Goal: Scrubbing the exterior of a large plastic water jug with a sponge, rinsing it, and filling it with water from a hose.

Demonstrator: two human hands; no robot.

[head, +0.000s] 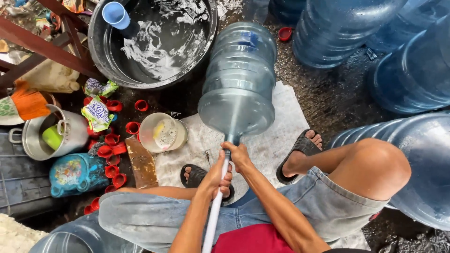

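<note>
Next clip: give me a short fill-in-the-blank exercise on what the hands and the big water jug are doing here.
1. Both hands grip a long white ____ whose end goes into the neck of the water jug.
2. The left hand holds it lower down than the ____ hand, which sits by the jug's neck.
3. The jug lies on a pale ____ spread over the wet ground.
4. Beyond the jug stands a big metal basin holding ____ water.

Missing words: rod; right; cloth; soapy
</note>
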